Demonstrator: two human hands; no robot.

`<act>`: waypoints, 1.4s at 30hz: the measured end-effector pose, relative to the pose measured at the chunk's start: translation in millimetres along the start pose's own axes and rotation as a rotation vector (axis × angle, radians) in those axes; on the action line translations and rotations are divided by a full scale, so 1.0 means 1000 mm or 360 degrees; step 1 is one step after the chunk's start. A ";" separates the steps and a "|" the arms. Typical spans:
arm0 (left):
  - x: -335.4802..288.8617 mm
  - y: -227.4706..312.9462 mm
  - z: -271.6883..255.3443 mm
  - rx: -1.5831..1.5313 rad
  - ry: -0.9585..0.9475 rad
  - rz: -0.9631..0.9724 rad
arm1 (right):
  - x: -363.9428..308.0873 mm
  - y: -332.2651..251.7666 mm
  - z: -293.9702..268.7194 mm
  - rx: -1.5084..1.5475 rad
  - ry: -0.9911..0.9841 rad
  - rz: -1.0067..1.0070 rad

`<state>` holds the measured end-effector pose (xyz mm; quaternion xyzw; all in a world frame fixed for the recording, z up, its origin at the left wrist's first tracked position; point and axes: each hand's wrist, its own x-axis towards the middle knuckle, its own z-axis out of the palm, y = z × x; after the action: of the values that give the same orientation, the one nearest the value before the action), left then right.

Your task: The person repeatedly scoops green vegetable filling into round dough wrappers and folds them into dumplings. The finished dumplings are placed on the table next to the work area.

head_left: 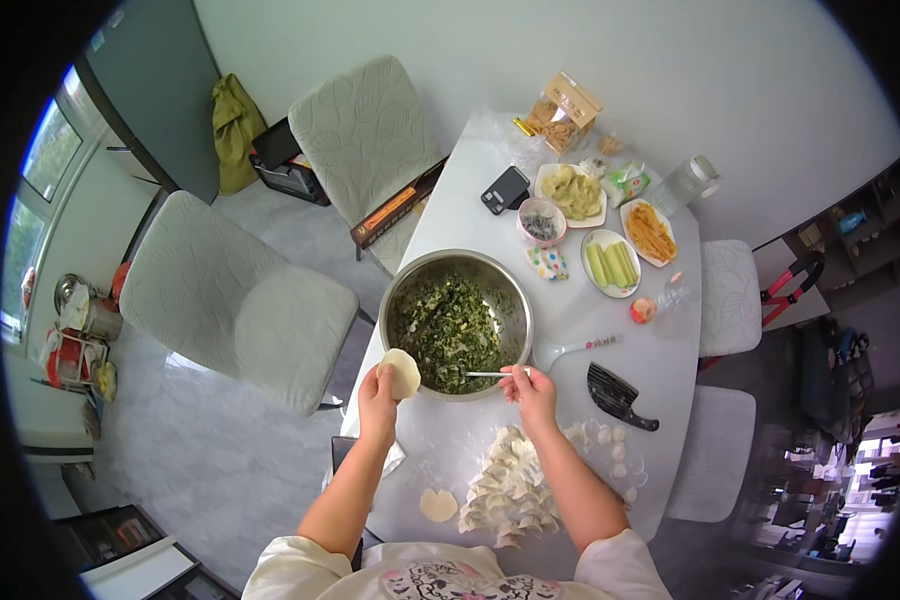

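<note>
Centrally, a round pale dough wrapper (402, 373) is cupped in the grip of the left hand (378, 392), just beside the near rim of a large stainless-steel bowl (503, 287) filled with chopped green filling (451, 333). A thin metal utensil (485, 374) is pinched in the grip of the right hand (531, 391), its tip reaching into the filling. Below the hands, folded pale dumplings (508, 488) are heaped on the floured white counter (470, 190), with a single flat wrapper (437, 504) to their left and small dough pieces (618, 450) to their right. A black cleaver (618, 396) and a white ladle (568, 349) lie beside the bowl. Farther off, plates of food (610, 262) are set out. Grey padded chairs (240, 300) are seen on the pale tiled floor (190, 450).
</note>
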<state>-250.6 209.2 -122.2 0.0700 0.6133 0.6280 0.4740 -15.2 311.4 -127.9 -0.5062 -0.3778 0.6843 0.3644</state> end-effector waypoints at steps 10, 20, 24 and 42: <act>0.013 0.002 0.038 -0.0091 0.0089 -0.0087 | -0.015 -0.015 0.008 0.0301 0.0201 -0.0148; 0.012 0.006 0.087 -0.0618 -0.0080 -0.0623 | -0.043 -0.016 0.047 -0.0028 0.0361 -0.0700; 0.017 0.012 0.090 -0.0853 -0.0146 -0.0675 | -0.056 -0.013 0.040 -0.1163 0.0001 -0.1597; 0.009 0.027 0.083 -0.0940 -0.0447 -0.0749 | -0.071 -0.028 0.023 -0.0632 0.0100 -0.1167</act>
<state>-213.3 278.9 -84.5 -0.1267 0.3349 0.6359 0.6837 -18.4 258.0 -69.1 -0.4190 -0.6463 0.4073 0.4906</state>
